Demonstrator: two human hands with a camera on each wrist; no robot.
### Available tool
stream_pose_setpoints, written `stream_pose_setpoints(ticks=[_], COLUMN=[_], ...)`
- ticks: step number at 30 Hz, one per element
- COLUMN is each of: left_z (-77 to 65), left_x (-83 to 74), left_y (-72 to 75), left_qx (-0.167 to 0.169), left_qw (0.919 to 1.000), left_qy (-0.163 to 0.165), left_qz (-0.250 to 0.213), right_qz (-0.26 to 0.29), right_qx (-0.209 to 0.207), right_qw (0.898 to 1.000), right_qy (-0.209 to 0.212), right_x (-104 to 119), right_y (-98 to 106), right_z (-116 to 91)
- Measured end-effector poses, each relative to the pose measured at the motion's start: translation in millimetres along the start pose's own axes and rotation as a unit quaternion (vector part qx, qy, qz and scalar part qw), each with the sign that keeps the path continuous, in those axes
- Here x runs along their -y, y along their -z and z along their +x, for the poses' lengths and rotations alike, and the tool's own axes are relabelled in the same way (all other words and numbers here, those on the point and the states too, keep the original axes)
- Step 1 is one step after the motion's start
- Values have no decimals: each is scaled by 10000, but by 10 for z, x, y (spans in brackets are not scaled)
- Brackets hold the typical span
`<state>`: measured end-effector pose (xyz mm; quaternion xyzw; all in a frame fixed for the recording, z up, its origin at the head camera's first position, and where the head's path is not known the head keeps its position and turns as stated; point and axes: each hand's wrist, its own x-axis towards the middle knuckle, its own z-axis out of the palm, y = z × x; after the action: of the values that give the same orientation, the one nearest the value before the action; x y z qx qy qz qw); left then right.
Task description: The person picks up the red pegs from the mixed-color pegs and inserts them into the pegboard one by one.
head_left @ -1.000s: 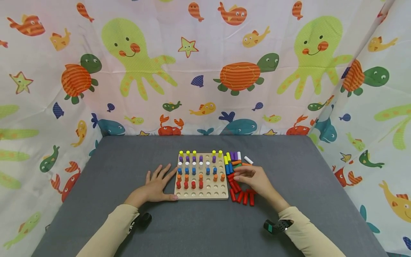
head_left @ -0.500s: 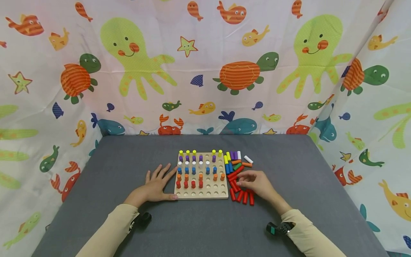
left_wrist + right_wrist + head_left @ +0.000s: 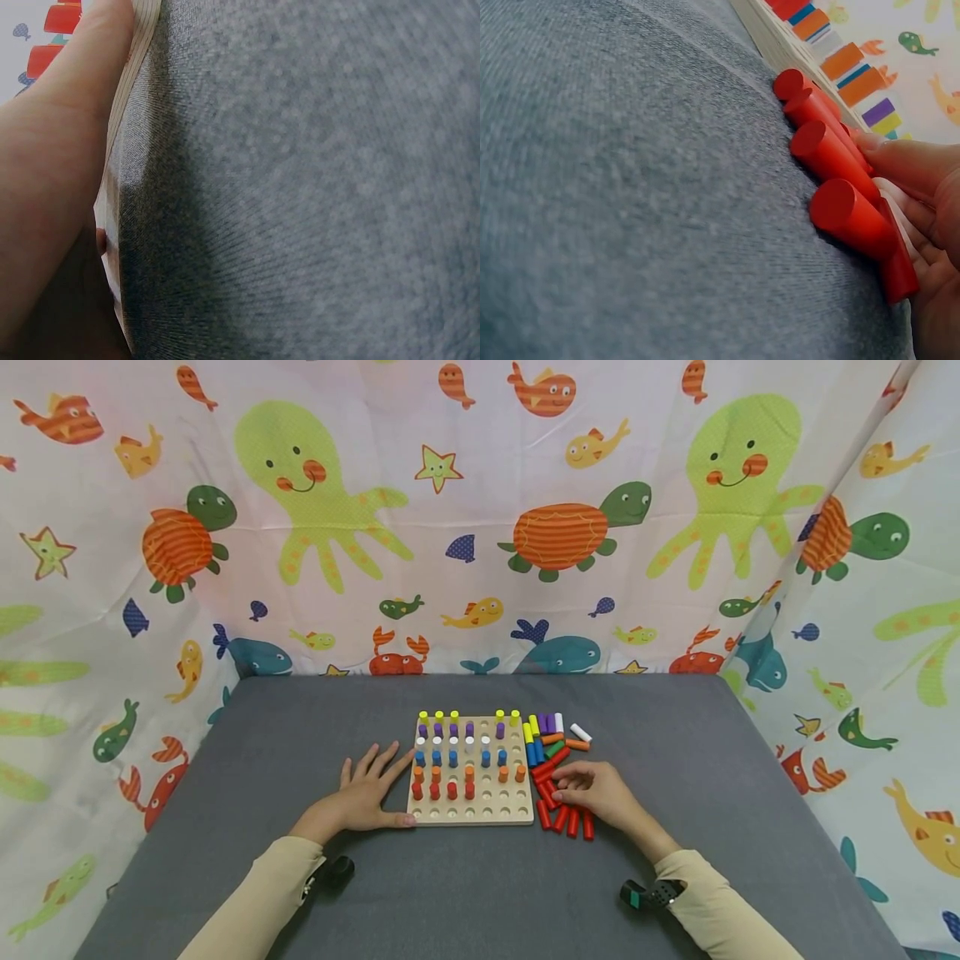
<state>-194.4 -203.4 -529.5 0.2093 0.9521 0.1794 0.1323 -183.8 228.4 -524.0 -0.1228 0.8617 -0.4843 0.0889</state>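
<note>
A wooden pegboard (image 3: 502, 810) lies in the middle of the table, with rows of yellow, purple, white, blue, orange and red pegs standing in its holes. My left hand (image 3: 367, 793) rests spread along its left side, the thumb at the lower left corner. In the left wrist view the thumb (image 3: 82, 82) lies against the board's edge. To the right of the board, my right hand (image 3: 600, 789) pinches at a red peg (image 3: 550, 787) in the loose pile. The right wrist view has the thumb (image 3: 889, 154) at the red pegs, its fingers partly hidden behind them.
Several loose red pegs (image 3: 573, 823) lie below the right hand. Farther back are a green peg (image 3: 554, 749), orange pegs (image 3: 577, 744), blue and yellow pegs beside the board, and a white peg (image 3: 580, 732). A patterned curtain (image 3: 480, 527) hangs behind the grey table (image 3: 300, 718).
My right hand has moved from the upper part of the loose pegs down toward the red ones, then slightly left. The left hand and pegboard have stayed put.
</note>
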Motion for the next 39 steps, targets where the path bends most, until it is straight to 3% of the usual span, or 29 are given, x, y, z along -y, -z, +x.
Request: stream_pose_setpoints(ticks=[8,15,25,39], left_z=[0,6,-5,-1], left_x=[-7,-15,-28,-27], left_y=[-18,-14,17,18], left_qx=[-8,-11,65,80], left_qw=[10000,10000,10000,10000], left_qy=[0,-18,11,42], left_qz=[-1,-33,3,28], right_qz=[-128,-377,-866,-718], right_qx=[209,331,199,72], right_qw=[9996,9987,9960,9974], right_qy=[130,-5,-27,-2], right_x=[-18,15,91,70], right_y=[45,83,37,34], right_z=[4,20,64,49])
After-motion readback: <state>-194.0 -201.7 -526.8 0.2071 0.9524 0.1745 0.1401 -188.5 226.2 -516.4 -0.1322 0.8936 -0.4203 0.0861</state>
